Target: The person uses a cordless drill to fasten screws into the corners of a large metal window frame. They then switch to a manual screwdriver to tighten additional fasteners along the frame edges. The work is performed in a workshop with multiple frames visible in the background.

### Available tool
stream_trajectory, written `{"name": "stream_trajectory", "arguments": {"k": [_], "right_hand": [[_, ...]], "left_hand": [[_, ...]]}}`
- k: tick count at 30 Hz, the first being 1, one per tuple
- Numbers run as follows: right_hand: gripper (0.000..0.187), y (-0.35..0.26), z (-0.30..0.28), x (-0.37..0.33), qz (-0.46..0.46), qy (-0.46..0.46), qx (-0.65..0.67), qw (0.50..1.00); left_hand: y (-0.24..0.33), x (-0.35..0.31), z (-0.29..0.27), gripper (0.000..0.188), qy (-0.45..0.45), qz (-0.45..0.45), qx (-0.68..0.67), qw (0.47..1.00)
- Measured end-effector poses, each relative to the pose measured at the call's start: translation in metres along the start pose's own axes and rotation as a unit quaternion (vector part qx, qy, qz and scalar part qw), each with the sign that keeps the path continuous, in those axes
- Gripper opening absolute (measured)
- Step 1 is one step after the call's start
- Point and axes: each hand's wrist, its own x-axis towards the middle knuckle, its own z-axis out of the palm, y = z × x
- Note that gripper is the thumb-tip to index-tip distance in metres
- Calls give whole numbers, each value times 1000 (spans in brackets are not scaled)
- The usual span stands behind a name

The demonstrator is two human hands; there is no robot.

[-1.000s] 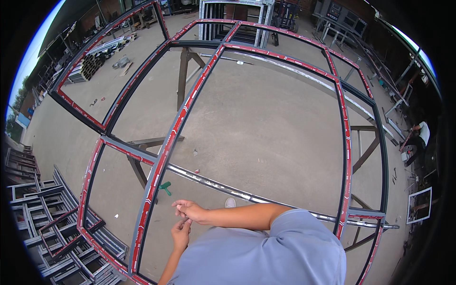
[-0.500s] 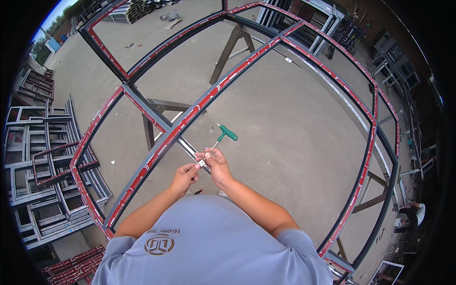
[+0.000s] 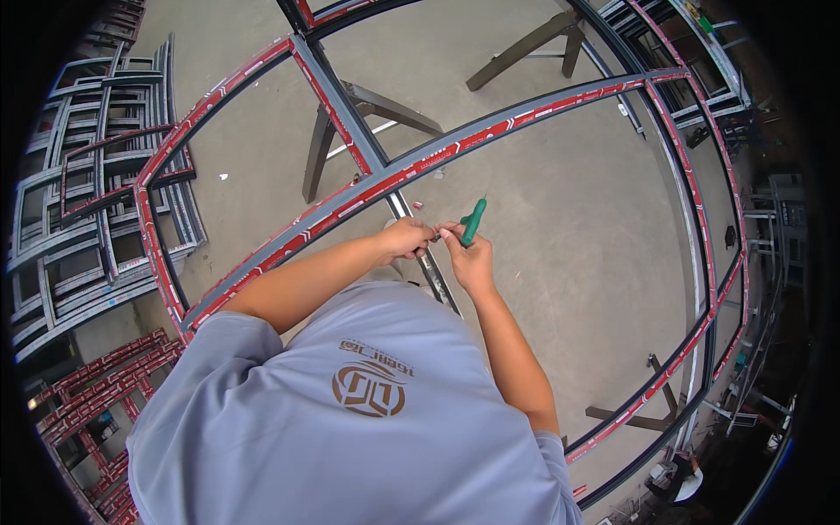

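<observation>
My right hand (image 3: 471, 262) is closed around a green T-handled hex key (image 3: 474, 222), its handle standing up above the fingers. The fingers of my left hand (image 3: 408, 239) are pinched together, their tips meeting those of the right; the small piece between them is too hidden to name. Both hands hover over a narrow metal bar (image 3: 429, 267), just on the near side of a large window frame (image 3: 464, 140) of dark grey profile with red protective film. I cannot tell whether either hand touches the bar.
Brown metal trestles (image 3: 525, 51) stand beneath the big frame. Stacked window frames (image 3: 96, 188) lie at the left, with red-filmed profiles (image 3: 109, 385) below them. A person (image 3: 688, 483) is at the lower right. Small scraps (image 3: 417, 206) dot the concrete floor.
The view has turned, so the frame and the stacks sit differently. The hex key's handle has come closer to my right fingers and tilted. The small white piece at my left fingertips no longer shows.
</observation>
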Motion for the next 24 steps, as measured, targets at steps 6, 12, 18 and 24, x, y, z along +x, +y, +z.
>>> {"name": "stream_trajectory", "arguments": {"k": [6, 12, 18, 24], "right_hand": [[19, -19, 21, 104, -32, -45, -97, 994], [18, 0, 33, 225, -32, -86, -126, 988], [18, 28, 27, 292, 55, -140, -171, 974], [17, 39, 30, 284, 33, -82, -214, 973]], "left_hand": [[47, 59, -78, 25, -18, 30, -26, 999], [94, 133, -136, 30, 42, 93, 83, 991], [103, 187, -152, 30, 5, 105, 111, 988], [88, 204, -135, 27, 47, 159, 148, 975]]}}
